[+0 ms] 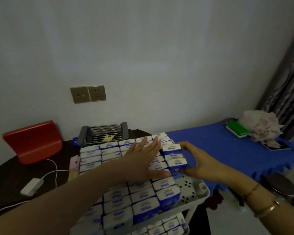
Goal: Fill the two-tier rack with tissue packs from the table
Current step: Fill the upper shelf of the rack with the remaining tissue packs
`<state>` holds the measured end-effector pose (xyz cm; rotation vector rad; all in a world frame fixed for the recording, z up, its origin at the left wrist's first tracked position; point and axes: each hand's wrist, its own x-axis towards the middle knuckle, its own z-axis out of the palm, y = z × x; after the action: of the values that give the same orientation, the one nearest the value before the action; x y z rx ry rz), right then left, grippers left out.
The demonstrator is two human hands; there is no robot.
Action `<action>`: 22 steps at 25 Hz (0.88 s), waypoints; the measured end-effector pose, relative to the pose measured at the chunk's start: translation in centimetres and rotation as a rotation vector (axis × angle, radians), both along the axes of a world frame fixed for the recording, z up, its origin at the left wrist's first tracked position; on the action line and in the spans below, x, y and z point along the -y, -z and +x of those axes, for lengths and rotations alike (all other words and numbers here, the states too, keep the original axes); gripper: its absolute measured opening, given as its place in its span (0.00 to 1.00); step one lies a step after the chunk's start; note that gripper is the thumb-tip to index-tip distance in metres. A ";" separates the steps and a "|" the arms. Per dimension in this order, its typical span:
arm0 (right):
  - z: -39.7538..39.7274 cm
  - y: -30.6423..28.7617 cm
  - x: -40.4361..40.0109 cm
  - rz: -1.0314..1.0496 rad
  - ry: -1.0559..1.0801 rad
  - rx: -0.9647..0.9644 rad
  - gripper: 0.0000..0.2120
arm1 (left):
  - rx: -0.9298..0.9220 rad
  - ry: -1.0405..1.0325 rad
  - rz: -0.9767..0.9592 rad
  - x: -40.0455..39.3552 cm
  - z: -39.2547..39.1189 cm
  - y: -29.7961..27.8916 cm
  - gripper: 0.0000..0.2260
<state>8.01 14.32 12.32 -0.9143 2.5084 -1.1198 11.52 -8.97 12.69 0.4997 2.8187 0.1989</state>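
Judging by their soft wrappers, the light, squashy tissue packs (175, 161) want holding by their short ends, as the right hand (196, 164) pinches several over the rack's top tier (193, 195) while the left hand (143, 158) presses flat.

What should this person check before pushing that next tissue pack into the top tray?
1. Pack held firmly: ok. The right hand pinches the tissue pack between thumb and fingers.
2. Neighbouring rows steadied: ok. The left hand lies flat, fingers straight, across the packed rows.
3. Free space in the top tray: ok. Bare perforated floor shows beside the held pack, at the right edge.
4. Pack facing like the rest: cannot tell; it is tilted and blurred.
5. Lower tier full: cannot tell. Only part of the lower tier shows, with packs in it.
6. Packs left on the table: cannot tell; none is plainly in view.
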 end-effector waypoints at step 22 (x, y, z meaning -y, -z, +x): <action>1.7 -1.1 1.8 0.588 0.142 -0.258 0.32 | -0.113 0.079 0.160 1.8 1.0 -1.1 0.33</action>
<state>9.67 12.52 13.41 -0.7511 2.8928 -0.2522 12.56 -10.81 13.78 0.6765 2.8997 0.3935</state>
